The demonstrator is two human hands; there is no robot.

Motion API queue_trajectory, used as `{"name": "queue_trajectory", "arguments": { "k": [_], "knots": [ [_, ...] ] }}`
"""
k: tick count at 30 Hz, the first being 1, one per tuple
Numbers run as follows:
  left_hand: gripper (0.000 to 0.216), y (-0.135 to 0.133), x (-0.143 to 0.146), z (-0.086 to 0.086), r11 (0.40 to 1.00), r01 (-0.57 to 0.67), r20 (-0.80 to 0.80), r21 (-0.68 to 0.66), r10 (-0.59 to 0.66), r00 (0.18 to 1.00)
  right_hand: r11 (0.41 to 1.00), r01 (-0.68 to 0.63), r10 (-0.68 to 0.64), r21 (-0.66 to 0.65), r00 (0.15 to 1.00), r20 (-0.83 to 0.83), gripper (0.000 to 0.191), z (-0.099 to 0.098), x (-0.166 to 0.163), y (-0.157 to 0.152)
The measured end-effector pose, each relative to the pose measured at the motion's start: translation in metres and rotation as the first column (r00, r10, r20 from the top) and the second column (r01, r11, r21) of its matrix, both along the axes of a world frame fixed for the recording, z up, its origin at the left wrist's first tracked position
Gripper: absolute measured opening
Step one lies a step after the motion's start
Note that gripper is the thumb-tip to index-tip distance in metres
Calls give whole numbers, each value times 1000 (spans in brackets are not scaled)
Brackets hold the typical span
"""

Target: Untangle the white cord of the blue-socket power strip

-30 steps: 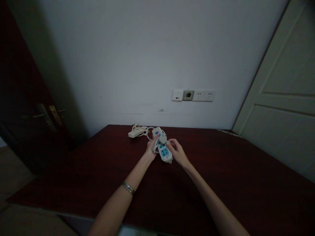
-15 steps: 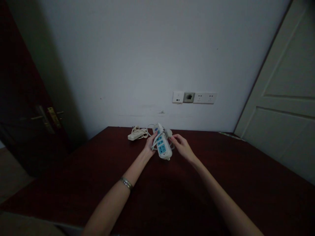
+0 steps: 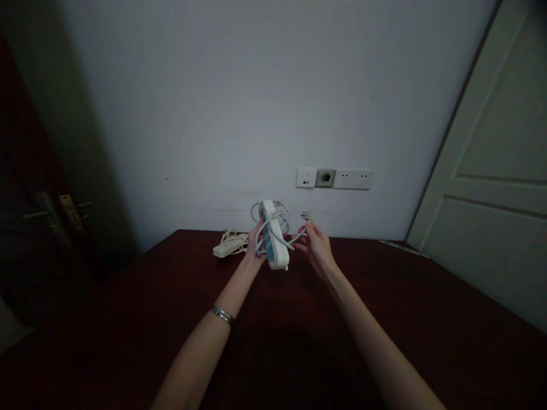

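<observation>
My left hand is closed around a white power strip with blue sockets, held tilted above the table. Its socket face is turned to the left, and a grey-white cord loops around and behind it. In my right hand is the cord's plug, pinched near its base with the prongs pointing left. A stretch of cord runs from the plug back to the strip. Left of my left hand, a second white power strip lies on the table with its cord bundled on it.
The dark red table reaches to the wall. Wall sockets and a grey wall outlet sit above its back edge. A flat strip lies at the back right. A pale panelled door stands at right, a dark door at left.
My right hand has pulled the plug away from the strip, to the right and up. My left hand has turned the strip so its socket face points left. The camera view has shifted slightly.
</observation>
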State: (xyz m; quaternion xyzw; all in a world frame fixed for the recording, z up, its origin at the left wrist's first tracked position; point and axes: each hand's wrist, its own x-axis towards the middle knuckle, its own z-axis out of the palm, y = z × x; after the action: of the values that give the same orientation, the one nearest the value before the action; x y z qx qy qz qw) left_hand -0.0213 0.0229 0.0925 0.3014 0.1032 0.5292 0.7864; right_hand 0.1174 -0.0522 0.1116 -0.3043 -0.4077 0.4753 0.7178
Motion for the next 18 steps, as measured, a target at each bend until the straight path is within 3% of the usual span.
{"name": "queue_trajectory", "arguments": {
  "k": [7,13,18],
  "knots": [
    [30,1,-10,-1,999,42,16,14,-42,999,997,-55,61,-49,989,131,31,2,9,-3],
    [26,-4,-12,6,999,-12,-7,-42,12,1000,998,42,-23,-49,943,331,29,1,12,3],
    [27,-6,-10,11,996,19,-47,-86,-23,999,983,42,-3,-178,977,213,26,-1,11,3]
  ]
}}
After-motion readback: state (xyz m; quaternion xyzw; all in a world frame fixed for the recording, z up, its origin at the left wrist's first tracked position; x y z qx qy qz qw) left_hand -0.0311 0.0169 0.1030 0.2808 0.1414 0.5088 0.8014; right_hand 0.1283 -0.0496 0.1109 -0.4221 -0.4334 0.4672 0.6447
